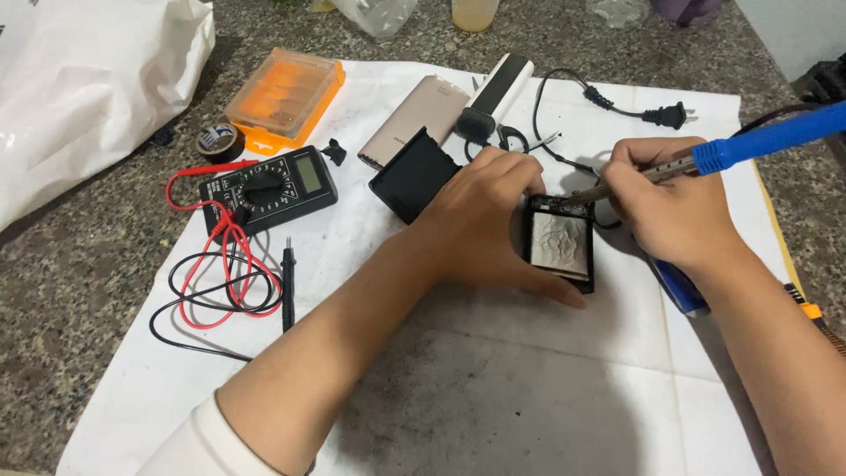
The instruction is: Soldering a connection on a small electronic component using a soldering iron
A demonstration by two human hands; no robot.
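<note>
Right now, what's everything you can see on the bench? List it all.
paper sheet: one, white, covering the stone counter
opened device: one, black with silvery inside, centre
soldering iron: one, blue handle, tip at the device's top edge
multimeter: one, black, red and black leads, left
plastic box: one, orange, upper left
tape roll: one, black, beside the box
power bank: one, beige, top centre
black cover: one, below the power bank
plug cable: one, black, top right
plastic bag: one, white, far left
left hand: steadies the device
right hand: holds the iron
</note>
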